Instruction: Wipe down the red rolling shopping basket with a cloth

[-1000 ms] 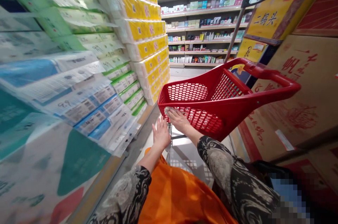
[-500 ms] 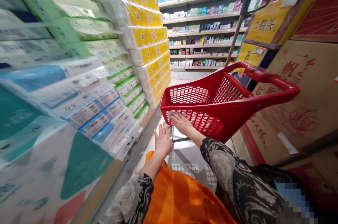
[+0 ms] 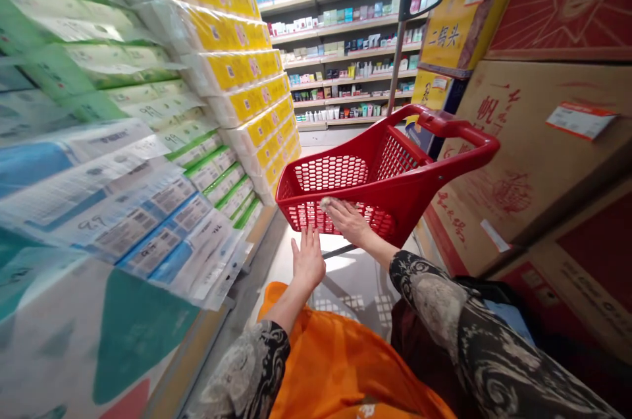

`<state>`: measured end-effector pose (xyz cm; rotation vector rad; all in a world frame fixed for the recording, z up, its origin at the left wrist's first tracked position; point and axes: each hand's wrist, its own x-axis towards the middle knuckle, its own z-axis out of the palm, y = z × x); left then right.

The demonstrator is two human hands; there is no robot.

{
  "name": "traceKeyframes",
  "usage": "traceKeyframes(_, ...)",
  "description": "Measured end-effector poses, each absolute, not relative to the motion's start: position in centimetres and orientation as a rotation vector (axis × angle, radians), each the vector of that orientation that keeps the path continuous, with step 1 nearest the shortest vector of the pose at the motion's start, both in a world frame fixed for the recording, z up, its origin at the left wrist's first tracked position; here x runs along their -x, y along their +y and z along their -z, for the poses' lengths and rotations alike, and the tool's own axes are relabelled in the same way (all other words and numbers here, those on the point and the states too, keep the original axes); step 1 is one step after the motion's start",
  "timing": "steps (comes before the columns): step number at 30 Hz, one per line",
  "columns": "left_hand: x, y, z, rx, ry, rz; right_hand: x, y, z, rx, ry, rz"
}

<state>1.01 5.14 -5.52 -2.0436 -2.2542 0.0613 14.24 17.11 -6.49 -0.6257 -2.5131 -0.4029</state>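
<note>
A red plastic shopping cart (image 3: 415, 192) with a perforated basket stands at an angle in front of me, empty as far as its inside shows. My right hand (image 3: 349, 221) lies on the basket's near side wall, fingers stretched out together. Under its fingertips shows a small pale wad of cloth (image 3: 326, 204), mostly covered by the hand. To the left and slightly lower, my left hand (image 3: 309, 257) is open, fingers apart, its fingertips at the basket's lower edge. Whether they touch the plastic I cannot tell.
Stacked tissue packs (image 3: 162, 234) line the left, with yellow-wrapped packs (image 3: 241, 70) beyond. Cardboard boxes (image 3: 538, 162) rise close on the right. A dark-handled pole (image 3: 401, 43) stands behind the cart. Shelves of small goods (image 3: 345, 63) close the far end.
My right hand has slid to the right along the basket wall with the pale cloth. My left hand stays open below it. The view has turned slightly right.
</note>
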Motion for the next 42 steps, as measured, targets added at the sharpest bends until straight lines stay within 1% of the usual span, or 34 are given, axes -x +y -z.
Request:
traceKeyframes(3, -2.0, 5.0, 5.6, 2.084, -2.198, -0.058, -15.9, 16.1, 10.3, 0.760, -2.568, 0.344)
traceKeyframes(5, -2.4, 5.1, 5.6, 2.102, -2.187, -0.059, -16.8, 15.4, 11.4, 0.793, -2.579, 0.336)
traceKeyframes(7, -2.8, 5.5, 5.5, 2.114, -2.185, -0.053, -17.5, 15.3, 10.4, 0.722, -2.559, 0.372)
traceKeyframes(11, -3.9, 6.6, 4.9, 2.111, -2.172, -0.016, -18.1, 16.6, 5.4, 0.632, -2.432, 0.455)
traceKeyframes(13, -4.6, 6.8, 4.6, 2.120, -2.153, 0.004, -18.5, 17.2, 4.6, 0.641, -2.429, 0.452)
traceKeyframes(15, -5.3, 6.7, 4.5, 2.149, -2.117, 0.025, -19.2, 17.2, 6.0, 0.668, -2.483, 0.404)
traceKeyframes(18, -5.9, 6.2, 4.8, 2.211, -2.053, 0.034, -20.4, 16.2, 10.2, 0.809, -2.548, 0.325)
traceKeyframes(20, -6.0, 6.1, 5.1, 2.230, -2.030, 0.030, -21.2, 15.4, 12.0, 0.851, -2.548, 0.342)
traceKeyframes(21, -6.0, 6.1, 5.2, 2.226, -2.029, 0.031, -21.5, 15.1, 12.1, 0.824, -2.534, 0.373)
traceKeyframes(24, -6.4, 6.6, 5.1, 2.192, -2.043, 0.055, -22.3, 15.2, 9.5, 0.731, -2.399, 0.472)
traceKeyframes(26, -7.0, 7.0, 4.7, 2.188, -2.043, 0.076, -22.7, 15.9, 7.0, 0.774, -2.275, 0.513)
traceKeyframes(28, -7.7, 7.2, 4.4, 2.200, -2.028, 0.101, -23.0, 16.5, 6.1, 0.864, -2.208, 0.533)
traceKeyframes(30, -8.4, 7.1, 4.2, 2.223, -1.998, 0.131, -23.3, 16.5, 7.2, 0.935, -2.243, 0.525)
traceKeyframes(33, -8.9, 6.8, 4.2, 2.267, -1.946, 0.156, -23.9, 15.3, 10.7, 0.989, -2.342, 0.505)
traceKeyframes(35, -9.1, 6.7, 4.0, 2.269, -1.949, 0.164, -24.6, 14.4, 11.8, 0.980, -2.321, 0.520)
traceKeyframes(37, -9.3, 6.9, 3.7, 2.257, -1.967, 0.183, -26.0, 14.1, 10.4, 0.968, -2.192, 0.553)
traceKeyframes(40, -10.0, 7.3, 3.0, 2.264, -1.976, 0.213, -28.7, 15.0, 5.0, 1.054, -1.894, 0.596)
traceKeyframes(42, -10.8, 7.4, 2.6, 2.289, -1.966, 0.227, -30.4, 16.2, 2.2, 1.119, -1.793, 0.604)
